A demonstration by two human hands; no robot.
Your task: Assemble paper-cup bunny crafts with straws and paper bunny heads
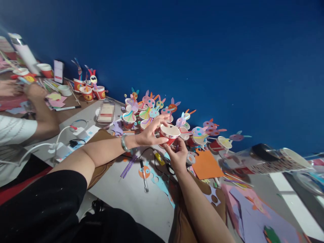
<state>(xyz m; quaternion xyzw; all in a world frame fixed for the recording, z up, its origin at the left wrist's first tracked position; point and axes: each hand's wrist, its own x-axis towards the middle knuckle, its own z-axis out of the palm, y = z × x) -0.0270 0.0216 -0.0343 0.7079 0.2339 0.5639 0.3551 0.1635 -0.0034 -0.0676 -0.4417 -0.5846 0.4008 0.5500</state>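
A red and white paper cup is held up in front of me, its mouth tilted toward me. My left hand, with a bangle on the wrist, curves around the cup's left side, thumb at the front and fingers at the far rim. My right hand grips the cup low on its right side; its fingertips are partly hidden. Below the hands lie a pen, purple strips, an orange paper face and a yellow marker-like item.
Several cups with paper animal heads line the blue wall. At right are orange paper, purple sheets and a clear container of cups. A co-worker's arm is at left, near a power strip with cables.
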